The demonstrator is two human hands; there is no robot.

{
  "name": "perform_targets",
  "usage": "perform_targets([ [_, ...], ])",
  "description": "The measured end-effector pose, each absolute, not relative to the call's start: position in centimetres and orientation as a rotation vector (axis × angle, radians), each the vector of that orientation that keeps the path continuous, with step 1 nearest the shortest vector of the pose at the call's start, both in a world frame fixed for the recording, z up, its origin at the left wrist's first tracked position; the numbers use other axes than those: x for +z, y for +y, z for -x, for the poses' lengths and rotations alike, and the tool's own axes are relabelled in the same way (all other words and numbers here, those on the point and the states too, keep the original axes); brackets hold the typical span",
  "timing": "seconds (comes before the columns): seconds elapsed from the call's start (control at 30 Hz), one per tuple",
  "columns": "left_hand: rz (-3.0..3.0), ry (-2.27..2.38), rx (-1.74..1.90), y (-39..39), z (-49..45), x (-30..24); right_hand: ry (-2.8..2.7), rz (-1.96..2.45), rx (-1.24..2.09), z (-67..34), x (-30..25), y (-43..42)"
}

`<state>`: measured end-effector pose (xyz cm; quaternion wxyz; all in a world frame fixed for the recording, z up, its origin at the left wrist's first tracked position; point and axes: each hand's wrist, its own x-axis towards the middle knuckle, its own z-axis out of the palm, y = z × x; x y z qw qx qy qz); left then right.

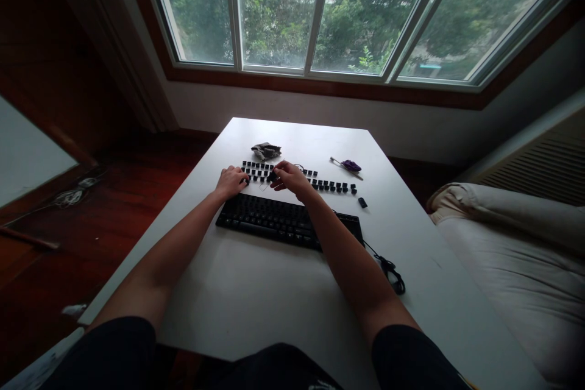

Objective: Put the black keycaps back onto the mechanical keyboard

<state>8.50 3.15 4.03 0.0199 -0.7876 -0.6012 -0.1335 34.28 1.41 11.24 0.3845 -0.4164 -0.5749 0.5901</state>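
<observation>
A black keyboard point(265, 219) lies across the white table, with my right forearm passing over it. Behind it, several loose black keycaps point(336, 186) stand in rows. My left hand point(232, 181) is at the left end of these rows, fingers curled and pinched at a dark keycap point(247, 180). Just to its right, my right hand point(289, 179) is closed on a small black-handled keycap puller point(272, 176), whose thin wire loops point down toward the left. The fingertips partly cover the puller, and both hands hide some of the keycaps.
A crumpled grey cloth point(265, 151) sits at the back of the table point(256, 292). To the right are a brush point(336, 160), a purple item point(351, 165) and a small black piece point(362, 202). A coiled cable point(392, 274) lies right of the keyboard; a sofa point(498, 256) flanks the table.
</observation>
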Motion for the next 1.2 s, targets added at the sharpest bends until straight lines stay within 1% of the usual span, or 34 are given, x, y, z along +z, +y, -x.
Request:
perform_targets([
  [0.47,2.431,-1.858,-0.440,3.1,-8.5,3.9,-1.500,1.043,1.496,-34.3,10.9,1.7],
  [0.83,2.424,-1.836,-0.515,3.1,-8.3,3.4,-1.721,0.912,1.582,-33.1,10.0,0.9],
  [1.2,2.399,-1.855,-0.540,2.9,-8.4,3.3,-1.902,0.923,1.536,-31.3,8.3,-0.2],
])
